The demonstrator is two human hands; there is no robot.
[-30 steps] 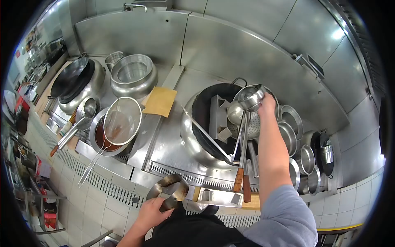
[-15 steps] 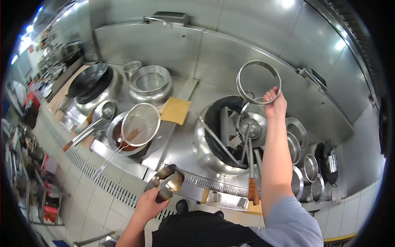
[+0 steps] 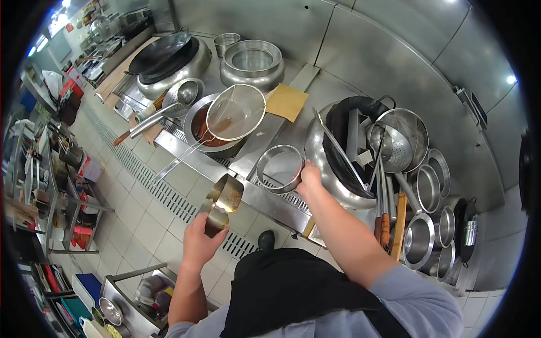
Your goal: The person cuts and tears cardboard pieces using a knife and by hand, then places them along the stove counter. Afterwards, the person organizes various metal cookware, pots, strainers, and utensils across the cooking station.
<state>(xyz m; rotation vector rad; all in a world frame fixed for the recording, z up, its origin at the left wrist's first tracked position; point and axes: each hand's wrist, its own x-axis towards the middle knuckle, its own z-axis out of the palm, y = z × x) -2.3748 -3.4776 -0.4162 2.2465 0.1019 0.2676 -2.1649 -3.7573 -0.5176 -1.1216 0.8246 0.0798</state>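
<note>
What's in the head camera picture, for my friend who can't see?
A person's right hand holds a shiny round steel ring, the left hand a stained brownish curved metal piece, beside a silver steel counter with a round black wok.

two hands (image 3: 205, 241) (image 3: 309, 178) – two metal rings (image 3: 231, 193) (image 3: 292, 185)

Wears a pale grey-blue top (image 3: 304, 329) with short sleeves (image 3: 414, 287), the right one creased and ending above the elbow. Over it, shows a plain black apron (image 3: 287, 293), broad across the front, with a black strap (image 3: 389, 323). Has a rounded black shoe (image 3: 266, 241) on one foot.
</note>
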